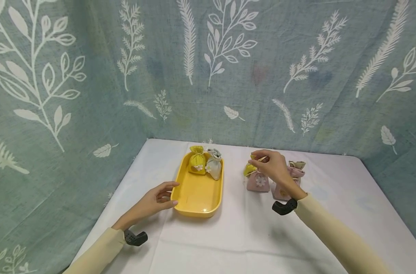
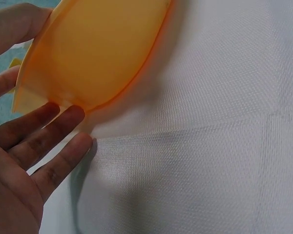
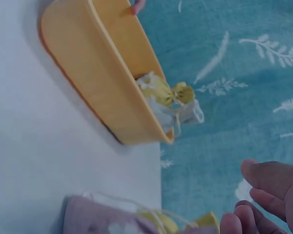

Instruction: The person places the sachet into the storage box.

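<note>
My left hand (image 1: 159, 198) touches the left side of a yellow tray (image 1: 197, 212), its thumb and fingertips at the wall. In the left wrist view its fingers (image 2: 63, 124) lie spread and fairly straight against the tray. Inside the tray's far end stand a yellow drawstring pouch (image 1: 197, 164) and a pale grey drawstring pouch (image 1: 214, 167), each with a flower. My right hand (image 1: 271, 165) hovers over another yellow drawstring pouch (image 1: 248, 169), fingertips close to its gathered top. A pink pouch (image 1: 257, 184) with a white flower partly hides that one.
Under and right of my right wrist stand another pink pouch (image 1: 280, 193) and an olive-beige pouch (image 1: 298, 164), partly covered by the arm. A white cloth (image 1: 228, 243) covers the table. Green leaf-patterned fabric (image 1: 201, 110) rises behind it and along the sides.
</note>
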A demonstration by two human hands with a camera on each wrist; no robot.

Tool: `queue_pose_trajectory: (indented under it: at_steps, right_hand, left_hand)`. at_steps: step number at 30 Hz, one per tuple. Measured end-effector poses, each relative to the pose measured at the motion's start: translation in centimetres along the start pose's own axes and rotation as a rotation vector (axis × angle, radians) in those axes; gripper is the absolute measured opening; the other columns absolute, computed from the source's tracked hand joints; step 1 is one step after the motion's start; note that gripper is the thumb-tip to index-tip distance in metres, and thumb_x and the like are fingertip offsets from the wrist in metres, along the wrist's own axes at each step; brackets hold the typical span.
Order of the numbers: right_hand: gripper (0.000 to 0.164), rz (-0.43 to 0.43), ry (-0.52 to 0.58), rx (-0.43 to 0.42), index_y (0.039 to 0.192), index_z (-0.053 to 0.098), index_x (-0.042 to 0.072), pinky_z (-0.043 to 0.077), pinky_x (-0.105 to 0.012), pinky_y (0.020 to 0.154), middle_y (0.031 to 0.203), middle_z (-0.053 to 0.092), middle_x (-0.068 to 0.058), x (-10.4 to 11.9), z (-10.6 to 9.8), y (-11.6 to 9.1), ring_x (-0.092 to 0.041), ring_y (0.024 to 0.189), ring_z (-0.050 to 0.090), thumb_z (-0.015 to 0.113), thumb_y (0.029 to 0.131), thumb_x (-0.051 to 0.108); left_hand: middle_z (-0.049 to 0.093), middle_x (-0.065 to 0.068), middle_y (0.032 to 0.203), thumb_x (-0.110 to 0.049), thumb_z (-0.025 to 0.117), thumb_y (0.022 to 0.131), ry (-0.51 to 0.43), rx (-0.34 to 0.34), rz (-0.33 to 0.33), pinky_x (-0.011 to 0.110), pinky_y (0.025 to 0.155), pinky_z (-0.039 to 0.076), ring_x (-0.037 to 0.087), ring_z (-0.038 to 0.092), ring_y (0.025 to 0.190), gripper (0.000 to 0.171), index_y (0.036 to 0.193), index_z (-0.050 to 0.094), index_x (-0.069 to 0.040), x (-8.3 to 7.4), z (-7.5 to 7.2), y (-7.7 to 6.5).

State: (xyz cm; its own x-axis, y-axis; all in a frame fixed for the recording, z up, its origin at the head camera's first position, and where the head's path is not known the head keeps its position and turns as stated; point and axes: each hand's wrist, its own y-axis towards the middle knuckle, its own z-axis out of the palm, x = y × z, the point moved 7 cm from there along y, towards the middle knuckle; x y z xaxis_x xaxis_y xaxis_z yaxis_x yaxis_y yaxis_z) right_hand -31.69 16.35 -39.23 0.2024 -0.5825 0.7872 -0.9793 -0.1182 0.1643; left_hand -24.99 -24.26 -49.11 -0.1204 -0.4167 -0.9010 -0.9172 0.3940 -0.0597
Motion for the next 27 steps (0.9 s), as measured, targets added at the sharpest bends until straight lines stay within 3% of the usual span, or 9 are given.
queue_pose_trajectory:
  at_steps: [10, 18, 27]
  right_hand:
    - [0.039, 0.017, -0.041, -0.020, 0.128, 0.071, 0.011, 0.059, -0.043, 0.063, 0.108, 0.071, -0.011, -2.4, -4.0, -2.8, -0.030, 0.086, 0.069, 0.077, 0.095, 0.032]
    - [0.044, 0.052, -0.077, -0.057, 0.129, 0.071, 0.013, 0.058, -0.035, 0.065, 0.106, 0.071, -0.009, -4.6, -6.4, -4.7, -0.027, 0.090, 0.068, 0.076, 0.095, 0.040]
    - [0.047, 0.072, -0.138, -0.084, 0.131, 0.070, 0.012, 0.055, -0.030, 0.068, 0.117, 0.070, -0.013, -6.0, -8.1, -6.6, -0.028, 0.100, 0.064, 0.074, 0.096, 0.042]
  left_hand:
    - [0.054, 0.014, 0.145, -0.037, 0.080, 0.092, 0.006, -0.001, -0.003, 0.043, 0.105, 0.050, 0.026, 0.060, 0.121, 0.069, 0.151, 0.047, -0.026, 0.2, 0.0, 0.0]
    - [0.055, 0.011, 0.144, -0.039, 0.080, 0.092, 0.018, -0.011, -0.019, 0.046, 0.106, 0.049, 0.026, 0.060, 0.122, 0.069, 0.152, 0.047, -0.028, 0.3, -0.1, 0.1]
    - [0.054, 0.012, 0.144, -0.039, 0.080, 0.091, 0.022, -0.014, 0.001, 0.045, 0.106, 0.050, 0.025, 0.061, 0.121, 0.072, 0.152, 0.047, -0.025, 0.1, 0.1, 0.0]
